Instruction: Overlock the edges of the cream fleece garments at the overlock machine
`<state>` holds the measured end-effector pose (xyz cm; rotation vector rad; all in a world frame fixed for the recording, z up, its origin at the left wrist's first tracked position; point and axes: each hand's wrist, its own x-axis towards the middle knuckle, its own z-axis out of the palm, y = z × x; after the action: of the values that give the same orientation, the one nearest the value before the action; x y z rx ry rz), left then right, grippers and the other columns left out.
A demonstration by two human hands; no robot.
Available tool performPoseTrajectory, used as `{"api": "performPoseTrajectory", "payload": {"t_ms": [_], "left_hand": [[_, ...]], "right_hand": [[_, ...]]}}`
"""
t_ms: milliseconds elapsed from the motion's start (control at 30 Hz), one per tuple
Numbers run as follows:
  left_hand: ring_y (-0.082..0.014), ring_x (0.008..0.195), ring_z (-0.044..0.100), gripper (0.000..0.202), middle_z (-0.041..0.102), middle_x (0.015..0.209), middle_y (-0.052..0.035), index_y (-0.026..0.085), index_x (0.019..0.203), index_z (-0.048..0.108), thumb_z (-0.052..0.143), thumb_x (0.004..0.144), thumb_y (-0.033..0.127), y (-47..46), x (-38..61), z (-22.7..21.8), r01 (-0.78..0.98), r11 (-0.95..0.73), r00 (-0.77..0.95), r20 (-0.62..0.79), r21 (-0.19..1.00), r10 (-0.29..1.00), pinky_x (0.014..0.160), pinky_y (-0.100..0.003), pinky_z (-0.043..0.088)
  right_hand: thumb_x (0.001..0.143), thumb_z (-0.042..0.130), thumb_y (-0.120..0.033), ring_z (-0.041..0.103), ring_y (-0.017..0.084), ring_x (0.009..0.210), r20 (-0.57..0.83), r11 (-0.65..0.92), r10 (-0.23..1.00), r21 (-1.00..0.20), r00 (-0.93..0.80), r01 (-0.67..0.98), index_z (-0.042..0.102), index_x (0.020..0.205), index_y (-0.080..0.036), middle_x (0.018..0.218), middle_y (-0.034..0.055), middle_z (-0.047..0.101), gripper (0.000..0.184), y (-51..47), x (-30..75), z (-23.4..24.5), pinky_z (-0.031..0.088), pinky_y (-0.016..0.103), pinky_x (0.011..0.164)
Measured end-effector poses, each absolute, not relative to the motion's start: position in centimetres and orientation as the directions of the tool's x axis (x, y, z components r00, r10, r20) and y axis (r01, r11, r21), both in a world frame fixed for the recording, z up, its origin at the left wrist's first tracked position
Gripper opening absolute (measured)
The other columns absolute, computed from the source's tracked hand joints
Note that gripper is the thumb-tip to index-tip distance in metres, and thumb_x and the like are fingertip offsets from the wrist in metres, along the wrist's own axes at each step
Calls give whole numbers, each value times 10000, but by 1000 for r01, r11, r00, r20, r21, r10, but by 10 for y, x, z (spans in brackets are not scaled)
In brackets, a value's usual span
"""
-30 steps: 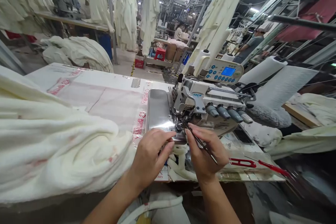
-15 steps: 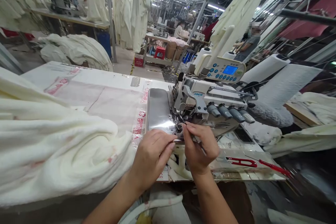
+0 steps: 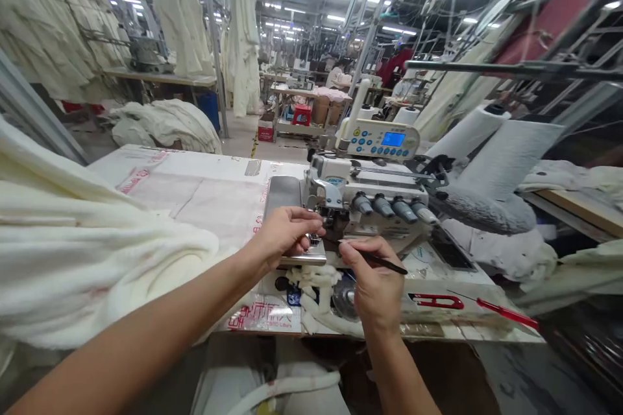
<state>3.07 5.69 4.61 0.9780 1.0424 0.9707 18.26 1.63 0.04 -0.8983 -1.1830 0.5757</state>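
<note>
An overlock sewing machine [image 3: 374,185] with a row of grey tension knobs stands in front of me. My left hand [image 3: 292,230] is at its needle area, over the metal plate, thumb and fingertips pinched together. Whatever is between those fingertips is too small to make out. Just to the right, my right hand [image 3: 377,272] is closed on slim black tweezers [image 3: 387,262]. Their tip points left toward the needle area, and the back end sticks out past the knuckles. The presser foot is partly hidden by my left fingers.
Cream fabric [image 3: 97,259] is heaped at the left of the white table [image 3: 219,165]. Red thread snips [image 3: 438,301] and a red-handled pointed tool [image 3: 506,314] lie at the front right. Large white thread cones [image 3: 516,155] stand behind the machine, beside a control panel [image 3: 382,139].
My left hand has moved up to the needle area. My right hand has shifted slightly down from the needle area, and the tweezers now show clearly. The camera view has shifted.
</note>
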Motion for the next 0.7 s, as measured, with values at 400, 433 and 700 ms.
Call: {"api": "performPoseTrajectory", "payload": {"t_ms": [400,433,700], "left_hand": [[-205,783,623,200,687,798,-42,210,808,710,654,756,394,-14,23,21,313,-192,105,167,930,980,708,-292,505],[-214,832,616,189,683,841,-45,221,814,708,638,771,391,-18,22,16,352,-249,59,244,902,968,757,-314,497],[-182,924,601,135,642,943,-53,192,790,680,629,802,316,-29,36,-2,149,-302,-178,326,942,929,832,-304,496]], "right_hand": [[864,496,-267,633,202,907,424,225,899,-228,-111,947,673,959,-222,1063,54,644,205,-24,392,45,485,307,708],[851,536,-301,641,200,868,291,215,940,-95,-180,972,677,948,-228,1004,45,663,186,-17,397,46,472,288,668],[665,728,-194,541,158,412,-42,448,894,92,-446,889,609,621,-176,455,-5,546,128,22,369,26,245,231,408]]}}
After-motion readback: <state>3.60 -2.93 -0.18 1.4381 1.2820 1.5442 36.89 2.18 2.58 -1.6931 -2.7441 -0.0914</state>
